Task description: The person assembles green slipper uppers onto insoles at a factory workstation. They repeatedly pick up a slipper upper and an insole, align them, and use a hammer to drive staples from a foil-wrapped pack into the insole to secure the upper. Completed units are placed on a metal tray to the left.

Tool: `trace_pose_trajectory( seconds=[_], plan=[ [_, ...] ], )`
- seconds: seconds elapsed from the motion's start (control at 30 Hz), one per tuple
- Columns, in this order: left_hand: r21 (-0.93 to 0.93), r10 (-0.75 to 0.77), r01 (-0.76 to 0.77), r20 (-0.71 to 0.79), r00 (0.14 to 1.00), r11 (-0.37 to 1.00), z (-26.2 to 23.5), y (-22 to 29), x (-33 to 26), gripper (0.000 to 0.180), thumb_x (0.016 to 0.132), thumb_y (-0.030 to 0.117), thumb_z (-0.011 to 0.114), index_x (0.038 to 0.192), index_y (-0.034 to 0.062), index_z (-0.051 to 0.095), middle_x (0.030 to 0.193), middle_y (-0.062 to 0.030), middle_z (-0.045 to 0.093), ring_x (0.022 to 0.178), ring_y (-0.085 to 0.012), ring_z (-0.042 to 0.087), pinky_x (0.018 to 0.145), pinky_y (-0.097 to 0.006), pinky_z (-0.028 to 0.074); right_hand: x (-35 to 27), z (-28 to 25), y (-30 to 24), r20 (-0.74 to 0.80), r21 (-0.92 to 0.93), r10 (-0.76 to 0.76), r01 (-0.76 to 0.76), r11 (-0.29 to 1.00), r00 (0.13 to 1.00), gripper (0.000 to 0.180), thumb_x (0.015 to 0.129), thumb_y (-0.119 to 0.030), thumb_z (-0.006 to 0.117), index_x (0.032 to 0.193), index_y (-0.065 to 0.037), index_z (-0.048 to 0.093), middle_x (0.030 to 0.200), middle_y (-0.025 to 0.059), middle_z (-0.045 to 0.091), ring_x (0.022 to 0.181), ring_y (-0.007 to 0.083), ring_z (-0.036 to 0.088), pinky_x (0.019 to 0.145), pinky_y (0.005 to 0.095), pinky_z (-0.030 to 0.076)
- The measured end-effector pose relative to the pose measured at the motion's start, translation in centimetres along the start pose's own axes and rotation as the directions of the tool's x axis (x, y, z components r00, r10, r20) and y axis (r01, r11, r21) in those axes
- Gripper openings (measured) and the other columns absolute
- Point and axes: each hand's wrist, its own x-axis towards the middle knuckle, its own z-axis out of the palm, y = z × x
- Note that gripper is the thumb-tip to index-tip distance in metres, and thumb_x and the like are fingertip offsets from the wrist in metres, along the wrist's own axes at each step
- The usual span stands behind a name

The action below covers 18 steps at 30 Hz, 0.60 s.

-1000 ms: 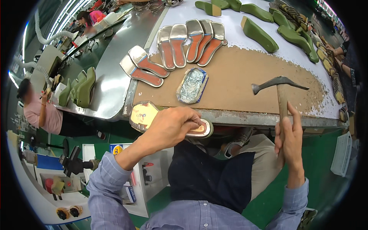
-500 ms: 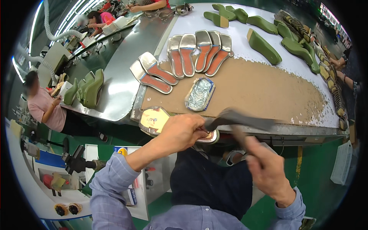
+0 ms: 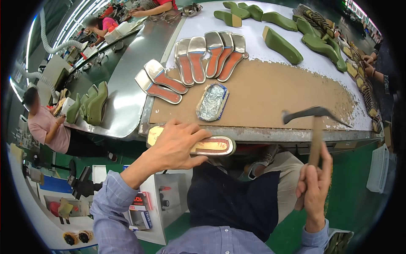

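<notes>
The right hand (image 3: 314, 184) grasps the hammer (image 3: 316, 139) by its wooden handle, fingers wrapped round it, the head held up well apart from the work, to its right. The left hand (image 3: 177, 146) clasps the insole-topped shoe last (image 3: 213, 145) across its middle, thumb along the near edge and fingers over the far side. The last thus lies under that palm, its broad end showing to the left and its rounded narrow end bare to the right, toward the hammer. To hammer well here, I judge, the left hand should press steadily and keep thumb and fingertips off the exposed end, with short, square blows, as the narrow surface leaves little margin. The last sits at the workbench's (image 3: 275, 93) near edge; what bears it from below is hidden. Just beyond lies a tray of nails (image 3: 225, 103), then fanned silver-and-orange insoles (image 3: 196, 61), and farther off green lasts (image 3: 281, 44).
</notes>
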Motion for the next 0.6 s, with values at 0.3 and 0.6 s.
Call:
trace_pose_trajectory(
  seconds=[0.3,0.6],
  plan=[
    [0.060,-0.008,0.012,-0.080,0.997,0.998,0.3,1.2,-0.3,0.050,0.079,0.039,0.073,0.119,0.0119,0.061,0.098,-0.0110,0.062,0.094,-0.0285,0.063,0.084,-0.043,0.040,-1.4,-1.8,2.3,0.284,-0.292,-0.198,0.281,0.914,0.938,0.051,0.102,-0.010,0.057,0.150,-0.002,0.040,0.104,0.0116,0.066,0.076,0.0117,0.058,0.066,0.0251,0.049],
    [0.059,-0.072,0.073,-0.032,0.997,0.996,0.3,1.7,-0.5,0.051,0.079,0.039,0.075,0.118,0.0092,0.060,0.102,-0.0120,0.061,0.100,-0.0301,0.062,0.088,-0.044,0.041,1.5,0.5,-2.7,0.458,-0.451,-0.465,0.649,0.613,0.758,0.045,0.092,-0.002,0.066,0.137,0.000,0.057,0.111,0.0226,0.070,0.093,0.0332,0.070,0.084,0.0376,0.055]
  ],
)
